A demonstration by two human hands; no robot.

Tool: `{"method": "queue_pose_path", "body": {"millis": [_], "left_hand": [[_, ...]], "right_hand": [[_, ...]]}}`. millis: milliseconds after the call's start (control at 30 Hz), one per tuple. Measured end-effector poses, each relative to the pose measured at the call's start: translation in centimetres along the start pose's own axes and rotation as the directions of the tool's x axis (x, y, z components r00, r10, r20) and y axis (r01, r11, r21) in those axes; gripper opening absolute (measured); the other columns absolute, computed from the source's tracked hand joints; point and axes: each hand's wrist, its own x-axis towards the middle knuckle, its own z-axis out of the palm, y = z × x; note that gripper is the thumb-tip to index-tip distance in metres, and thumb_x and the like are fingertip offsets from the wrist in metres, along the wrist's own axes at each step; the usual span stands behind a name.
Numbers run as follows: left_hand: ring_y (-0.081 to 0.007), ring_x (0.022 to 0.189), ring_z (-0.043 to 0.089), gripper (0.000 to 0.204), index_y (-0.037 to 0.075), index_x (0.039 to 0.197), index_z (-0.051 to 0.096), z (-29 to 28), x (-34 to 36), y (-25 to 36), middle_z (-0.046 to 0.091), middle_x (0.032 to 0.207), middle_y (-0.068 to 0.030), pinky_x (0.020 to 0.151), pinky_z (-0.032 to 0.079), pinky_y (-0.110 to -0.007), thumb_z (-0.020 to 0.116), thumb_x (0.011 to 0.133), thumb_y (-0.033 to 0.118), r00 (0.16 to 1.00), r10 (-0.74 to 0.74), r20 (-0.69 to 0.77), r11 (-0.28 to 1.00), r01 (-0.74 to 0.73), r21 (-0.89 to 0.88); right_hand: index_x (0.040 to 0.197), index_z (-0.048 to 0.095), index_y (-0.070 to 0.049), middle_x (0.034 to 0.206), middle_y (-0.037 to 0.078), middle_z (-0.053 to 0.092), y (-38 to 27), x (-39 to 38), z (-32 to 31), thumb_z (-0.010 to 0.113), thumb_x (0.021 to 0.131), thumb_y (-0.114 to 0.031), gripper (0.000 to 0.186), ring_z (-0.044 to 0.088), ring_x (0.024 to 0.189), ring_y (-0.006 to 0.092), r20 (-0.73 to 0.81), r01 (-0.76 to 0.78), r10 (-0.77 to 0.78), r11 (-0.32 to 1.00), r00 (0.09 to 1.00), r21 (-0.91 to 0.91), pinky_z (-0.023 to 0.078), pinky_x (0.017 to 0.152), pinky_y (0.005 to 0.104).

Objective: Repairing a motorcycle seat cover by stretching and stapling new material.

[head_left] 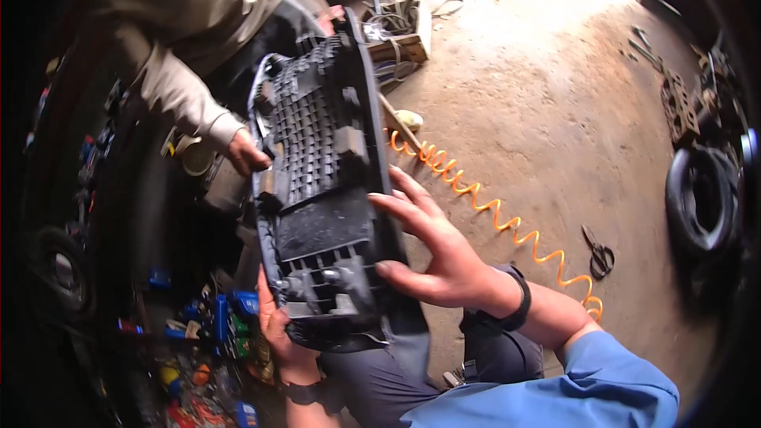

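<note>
A long black plastic panel [309, 230] with a gridded, latticed underside is tilted in front of me. My left hand [281, 329] grips its lower left edge, the fingers partly hidden. My right hand [428, 246] has its fingers spread at the panel's right edge, thumb and fingertips touching it. Another person, in a light long-sleeved top [182, 87], holds the panel from the far side, one hand [246, 150] on the left edge and the other [329, 16] at the top.
A box of straps [396, 32] stands beyond the panel. A coiled orange hose [499, 214] and scissors [598, 254] lie on the dirty floor [539, 95]. Tires [701, 198] and metal parts [674, 95] are at right. Assorted bottles and tools [222, 325] crowd the lower left.
</note>
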Motion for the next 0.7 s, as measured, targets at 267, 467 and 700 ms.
{"method": "queue_pose_path", "body": {"millis": [267, 467, 700], "left_hand": [[-0.0339, 0.15, 0.058, 0.088, 0.0, 0.176, 0.029, -5.0, 4.2, -1.7, 0.053, 0.167, -0.021, 0.128, 0.044, -0.049, 0.061, 0.103, 0.037, 0.979, -0.009, 0.204, 0.993, -0.016, 0.121], [-0.0321, 0.154, 0.052, 0.072, -0.003, 0.174, 0.032, -7.8, 5.9, -1.8, 0.048, 0.171, -0.0232, 0.13, 0.036, -0.045, 0.056, 0.11, 0.019, 0.99, 0.105, 0.092, 0.929, -0.131, 0.345], [-0.0335, 0.104, 0.072, 0.02, 0.001, 0.117, 0.074, -3.5, 0.4, 2.6, 0.073, 0.112, -0.014, 0.092, 0.059, -0.049, 0.074, 0.098, 0.004, 0.681, 0.467, 0.564, 0.016, -0.644, 0.765]], "right_hand": [[0.155, 0.063, -0.015, 0.178, 0.04, 0.025, 5.1, 0.3, 4.9, 0.086, 0.094, -0.027, 0.066, 0.035, 0.163, 0.0573, -0.131, 0.069, -0.083, 0.992, 0.988, -0.106, 0.039, 0.13, 0.055], [0.161, 0.059, -0.019, 0.173, 0.026, 0.044, 6.7, 0.5, 2.4, 0.09, 0.093, -0.016, 0.075, 0.053, 0.153, 0.0467, -0.036, 0.164, -0.18, 0.95, 0.983, -0.265, 0.05, 0.124, 0.0495], [0.149, 0.065, -0.01, 0.157, 0.02, 0.057, 0.2, -4.7, 0.8, 0.097, 0.079, -0.017, 0.077, 0.054, 0.15, 0.0465, 0.217, 0.226, -0.154, 0.906, 0.964, -0.359, 0.052, 0.122, 0.0548]]}}
